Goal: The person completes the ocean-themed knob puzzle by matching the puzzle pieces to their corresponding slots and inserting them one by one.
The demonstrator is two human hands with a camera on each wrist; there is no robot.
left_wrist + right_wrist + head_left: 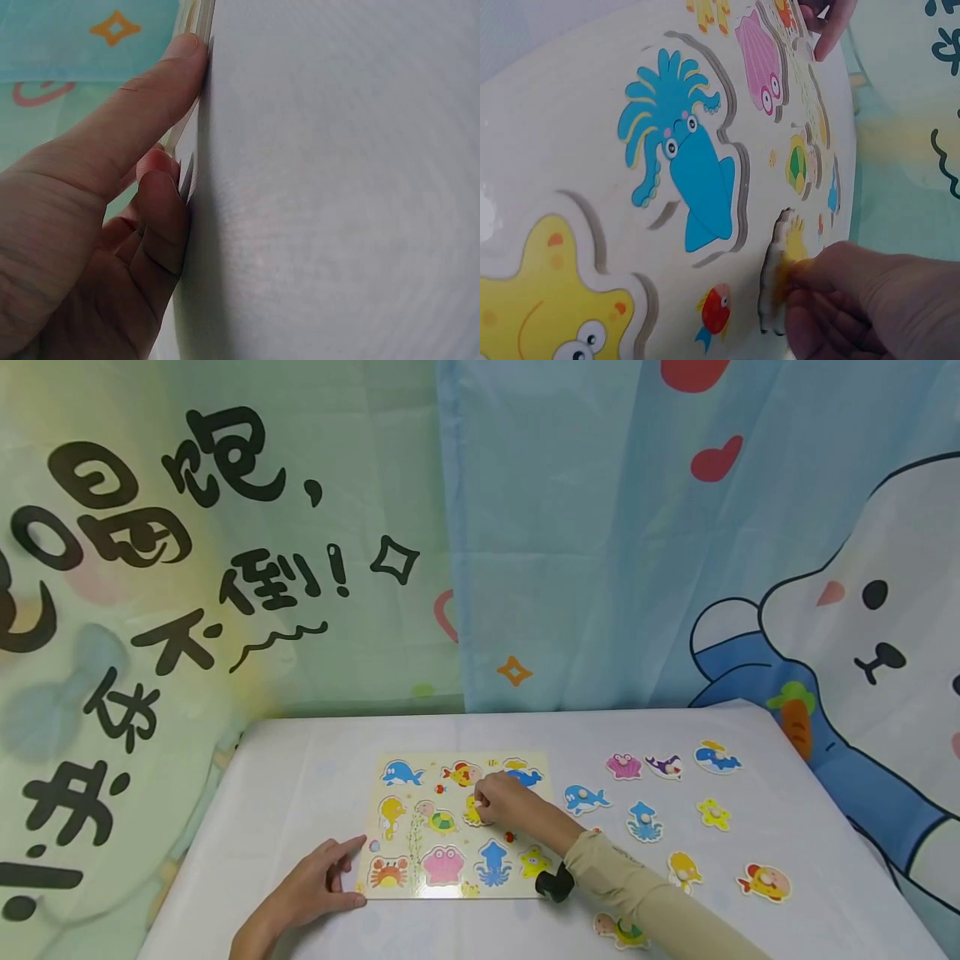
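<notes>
A pale yellow puzzle board point(431, 758) printed with sea animals lies on the white table. My left hand point(318, 878) rests by its left edge, with the index fingertip and thumb at the edge and the other fingers bent under. In the right wrist view, my right hand point(847, 292) pinches a thin puzzle piece point(771, 277) with a wavy rim, tilted up on edge. Its yellow face is mostly hidden by the fingers. It stands over the yellow picture near the board's middle right. Close by are the blue squid recess point(694, 172) and the yellow starfish recess point(547, 285).
Loose pieces are spread right of the board: a pink shell point(624, 767), a blue whale point(587, 799), a squid point(645, 822), a starfish point(713, 815), a seahorse point(683, 870), a fish point(765, 882) and others. A turtle point(619, 931) lies partly under the right sleeve.
</notes>
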